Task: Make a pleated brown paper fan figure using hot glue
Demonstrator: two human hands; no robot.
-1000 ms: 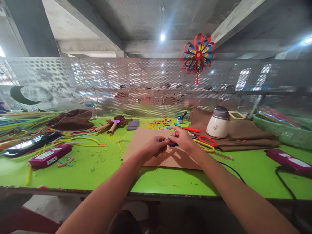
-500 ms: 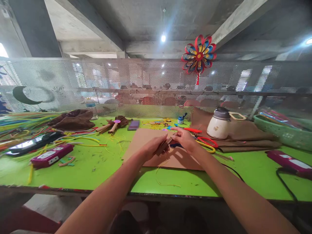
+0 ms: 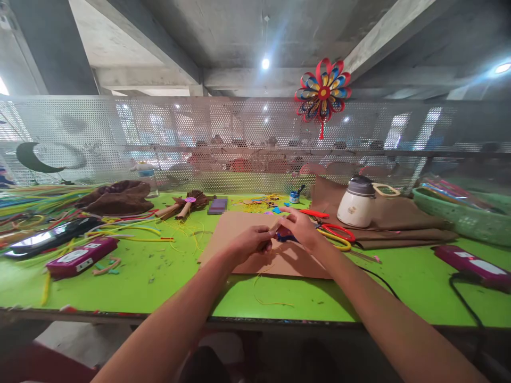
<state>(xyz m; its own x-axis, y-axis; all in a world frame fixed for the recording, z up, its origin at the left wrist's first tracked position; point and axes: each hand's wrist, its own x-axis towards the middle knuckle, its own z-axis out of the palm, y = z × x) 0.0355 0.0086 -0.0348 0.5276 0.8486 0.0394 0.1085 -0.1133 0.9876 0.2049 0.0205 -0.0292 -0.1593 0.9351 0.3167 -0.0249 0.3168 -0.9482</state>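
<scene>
My left hand (image 3: 252, 243) and my right hand (image 3: 300, 225) meet above a brown cardboard sheet (image 3: 227, 229). Between them is a small brown paper piece (image 3: 275, 225), pinched at its lower end by my left fingers and at its upper end by my right fingertips. A dark blue object (image 3: 285, 235), too hidden to name, lies under my right hand. Just beyond that hand are red-handled scissors (image 3: 339, 231). A thin yellow thread (image 3: 259, 298) curls from the sheet onto the green table (image 3: 175, 287).
A white flask (image 3: 356, 203) stands on folded brown paper (image 3: 415, 218) at right, beside a green basket (image 3: 463, 213). Left are a maroon power strip (image 3: 82, 257), a phone (image 3: 51, 237) and a brown paper bundle (image 3: 187, 205). A perforated screen (image 3: 239, 122) rises behind.
The brown paper piece has turned in my fingers and shows less of itself between the hands. My left fingers have closed further around its lower end. The whole view has shifted slightly.
</scene>
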